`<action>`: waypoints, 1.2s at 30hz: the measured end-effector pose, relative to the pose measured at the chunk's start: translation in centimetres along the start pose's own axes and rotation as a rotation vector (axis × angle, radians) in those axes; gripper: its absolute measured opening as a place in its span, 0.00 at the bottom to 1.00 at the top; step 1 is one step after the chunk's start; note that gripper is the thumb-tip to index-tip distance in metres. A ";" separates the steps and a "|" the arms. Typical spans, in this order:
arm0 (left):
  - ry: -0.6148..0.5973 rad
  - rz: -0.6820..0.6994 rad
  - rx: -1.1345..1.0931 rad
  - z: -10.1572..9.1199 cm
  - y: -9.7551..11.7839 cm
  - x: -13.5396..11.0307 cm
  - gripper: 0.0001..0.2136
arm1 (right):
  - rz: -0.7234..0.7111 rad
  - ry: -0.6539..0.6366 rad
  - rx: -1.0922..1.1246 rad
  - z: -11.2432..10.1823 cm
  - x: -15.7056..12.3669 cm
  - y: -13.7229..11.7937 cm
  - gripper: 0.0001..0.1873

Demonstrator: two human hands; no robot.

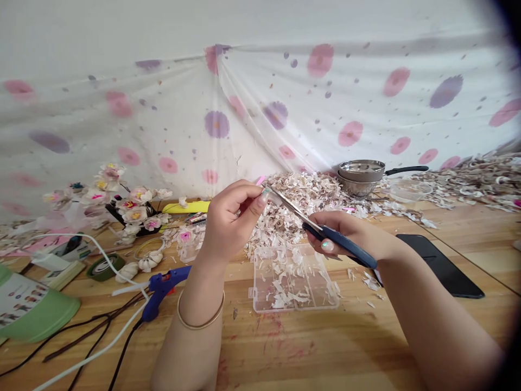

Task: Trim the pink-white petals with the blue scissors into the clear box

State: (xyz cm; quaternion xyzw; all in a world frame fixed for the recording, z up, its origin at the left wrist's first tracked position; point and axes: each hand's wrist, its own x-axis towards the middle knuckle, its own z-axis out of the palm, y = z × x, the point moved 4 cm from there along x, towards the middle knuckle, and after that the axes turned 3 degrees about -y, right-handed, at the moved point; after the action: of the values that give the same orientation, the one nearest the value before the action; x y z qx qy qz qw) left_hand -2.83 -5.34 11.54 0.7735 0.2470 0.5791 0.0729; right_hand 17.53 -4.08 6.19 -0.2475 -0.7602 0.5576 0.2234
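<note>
- We find the left hand [230, 220] closed in a tight pinch, thumb and fingertips gripping a small pale scrap [267, 194]; a pink sliver [260, 180] shows just beyond, and we cannot tell whether it is held.
- We find the right hand [350, 232] curled firmly around the blue handles of the scissors [321, 228], with the blades angled up to the left and their tips at the scrap.
- Both hands are raised above the worktop [264, 347], over a clear compartment box [295, 279] holding pale shavings.
- We note a large heap of shavings [293, 209] behind the box, touching it.
- We record a blue glue gun [163, 290] and a green tape roll [105, 267] to the left, with pale flowers [122, 203] beyond them.
- We record stacked steel bowls [358, 178] at the back and a black phone [442, 266] to the right.
</note>
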 end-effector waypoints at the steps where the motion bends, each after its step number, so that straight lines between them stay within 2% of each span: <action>1: 0.002 -0.001 0.002 0.0 0.0 0.0 0.08 | -0.003 0.002 0.002 0.0 0.0 0.0 0.24; 13: -0.018 -0.005 -0.002 0.1 -0.1 -0.1 0.08 | -0.013 0.025 -0.010 -0.3 -0.2 -0.1 0.22; 28: -0.017 0.001 0.017 -0.1 -0.3 0.1 0.09 | 0.080 0.041 0.013 -0.8 -0.5 -0.1 0.22; 36: -0.048 -0.010 0.019 -0.1 -0.3 0.1 0.09 | 0.118 0.091 -0.004 -1.4 -0.8 0.0 0.22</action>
State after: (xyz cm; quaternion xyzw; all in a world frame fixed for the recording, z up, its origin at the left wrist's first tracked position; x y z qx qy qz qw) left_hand -2.96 -5.04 11.56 0.7867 0.2547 0.5574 0.0744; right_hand 19.01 -3.54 6.53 -0.3172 -0.7345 0.5565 0.2241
